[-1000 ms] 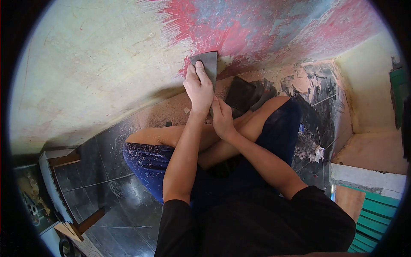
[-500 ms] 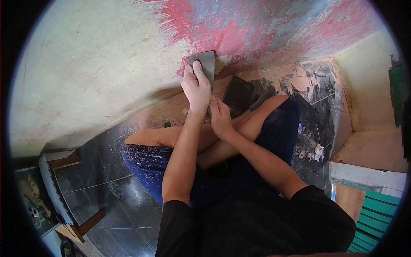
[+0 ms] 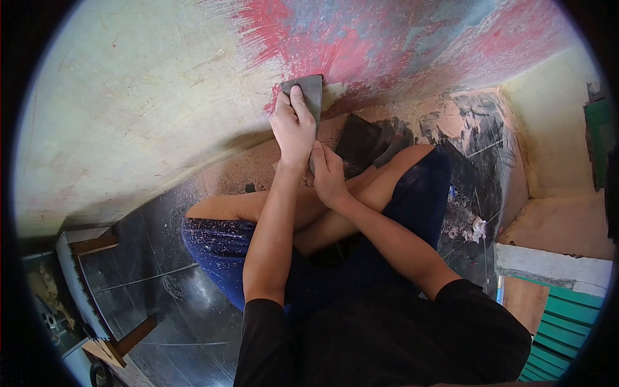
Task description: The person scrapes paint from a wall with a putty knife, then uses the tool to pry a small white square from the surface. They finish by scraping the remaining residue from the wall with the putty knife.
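A wide grey metal scraper (image 3: 311, 89) lies with its blade edge against the painted wall (image 3: 161, 97), where pink and blue paint borders a pale bared area. My left hand (image 3: 294, 129) is closed on the blade, thumb and fingers pressing its face. Lower down, my right hand (image 3: 329, 175) is wrapped round the scraper's lower end, close to my left wrist. The handle is mostly hidden by my hands.
Pinkish dust and flakes cover the floor along the wall. A dark flat piece (image 3: 358, 140) lies beyond my crossed legs. A crumpled white scrap (image 3: 478, 229) sits to the right. Wooden furniture (image 3: 97, 244) stands left; green slats (image 3: 567, 329) show at lower right.
Both hands and the scraper have shifted very slightly up and left along the wall. The grip is the same.
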Available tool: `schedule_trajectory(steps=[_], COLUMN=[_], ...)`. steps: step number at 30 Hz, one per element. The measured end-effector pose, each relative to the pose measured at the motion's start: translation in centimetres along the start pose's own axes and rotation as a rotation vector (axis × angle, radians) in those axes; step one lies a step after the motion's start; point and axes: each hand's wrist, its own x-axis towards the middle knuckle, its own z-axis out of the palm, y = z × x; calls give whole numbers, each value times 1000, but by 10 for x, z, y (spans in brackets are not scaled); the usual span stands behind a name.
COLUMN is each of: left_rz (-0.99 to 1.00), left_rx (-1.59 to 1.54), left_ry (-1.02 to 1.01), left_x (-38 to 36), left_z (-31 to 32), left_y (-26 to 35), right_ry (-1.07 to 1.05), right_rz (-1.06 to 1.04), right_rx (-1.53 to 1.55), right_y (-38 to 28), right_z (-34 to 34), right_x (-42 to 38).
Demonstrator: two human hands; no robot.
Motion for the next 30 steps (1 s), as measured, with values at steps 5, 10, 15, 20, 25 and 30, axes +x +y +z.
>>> schedule_trajectory(steps=[5,10,15,20,25,30], left_rz=[34,82,178,165,20,32], left_rx=[-40,-87,-20,-87,-35,-24], left_ry=[7,59,13,73,32,42], left_x=[2,9,33,10,-3,-3], left_z=[1,6,10,16,13,14], left_y=[1,8,51,23,7,6], right_ry=[26,47,102,66,49,81], right_rz=[-58,-126,-292,-138,-85,-105], right_rx=[-73,-198,-149,-113,-109,-206], right_y=[5,-4,-44,-17,-5,-11], right_z=[-1,-1,-1,-6,-12,-10], right_x=[2,8,34,16,4,3])
